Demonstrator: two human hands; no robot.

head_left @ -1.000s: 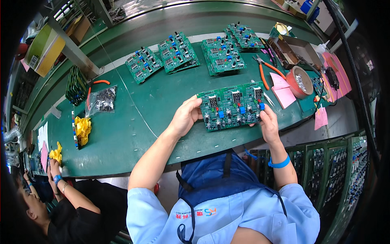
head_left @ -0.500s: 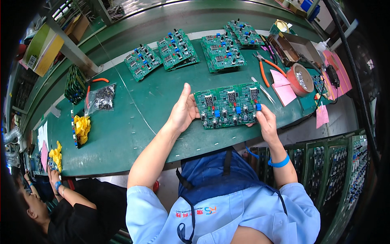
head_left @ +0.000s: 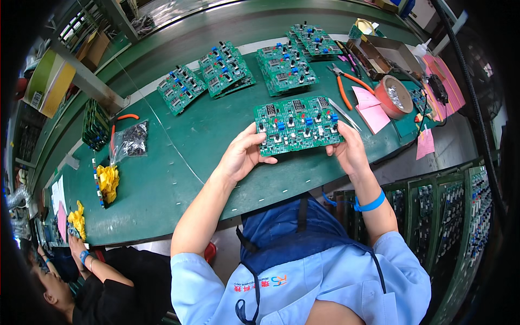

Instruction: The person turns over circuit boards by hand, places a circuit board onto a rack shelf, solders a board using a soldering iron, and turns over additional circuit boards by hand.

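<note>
Between my two hands is a green circuit board (head_left: 297,127), held above the near half of the green bench. Three small digit displays sit along its far edge, with blue, red and black parts below them. My left hand (head_left: 245,151) grips its left end, thumb on top and fingers partly underneath. My right hand (head_left: 349,149) closes on the right end, its thumb at the board's edge. Behind it lie stacks of similar boards: a left stack (head_left: 181,89), a middle stack (head_left: 225,70), a right stack (head_left: 287,70) and a far stack (head_left: 314,40).
Right of the board lie tweezers (head_left: 342,115), orange-handled cutters (head_left: 341,81), pink paper (head_left: 372,111) and a round container (head_left: 392,97). Leftward are a bag of small parts (head_left: 130,141) and a yellow bundle (head_left: 108,184). A co-worker (head_left: 114,281) sits at left; board racks (head_left: 449,216) stand at right.
The board has tilted flatter and shifted slightly away from me. My left thumb has come down onto its left end, and my right hand has moved up along the right edge.
</note>
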